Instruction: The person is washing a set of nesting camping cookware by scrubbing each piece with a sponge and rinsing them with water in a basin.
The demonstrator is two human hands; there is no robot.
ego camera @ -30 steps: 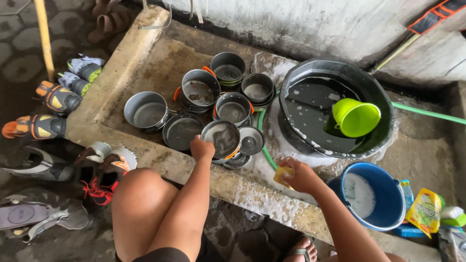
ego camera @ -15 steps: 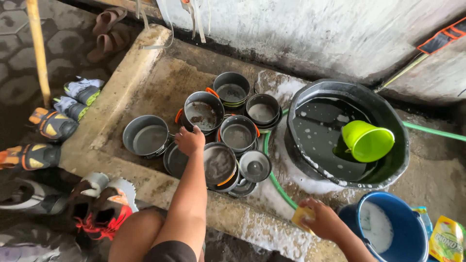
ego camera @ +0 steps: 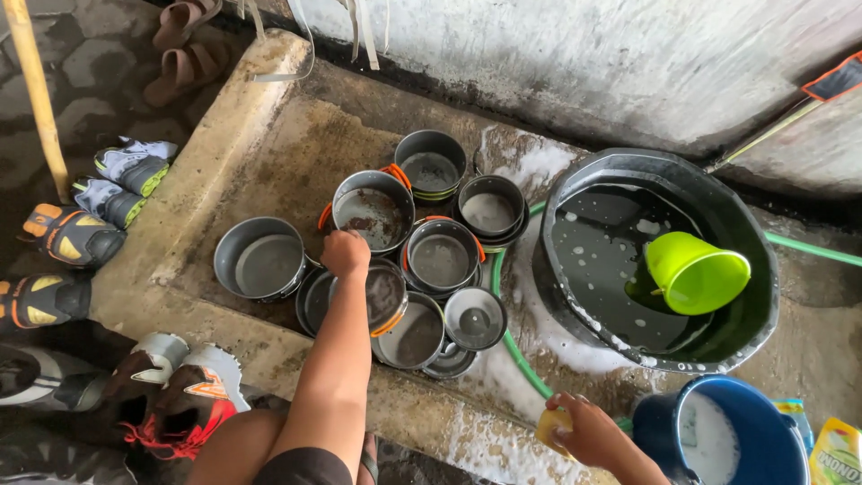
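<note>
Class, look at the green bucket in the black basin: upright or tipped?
Tipped: the green bucket lies sideways in the black basin, mouth facing right.

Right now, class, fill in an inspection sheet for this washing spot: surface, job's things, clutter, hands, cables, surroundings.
Surface: concrete slab, wet, foam near the basin.
Job's things: cluster of grey pots, some with orange handles; yellow sponge.
Clutter: black basin of water holding a green bucket; blue bucket; yellow pouch.
Hands: left hand on a pot rim; right hand grips the sponge.
Cables: none; green hose runs past the pots.
Surroundings: shoes and sandals left, stained wall behind.
</note>
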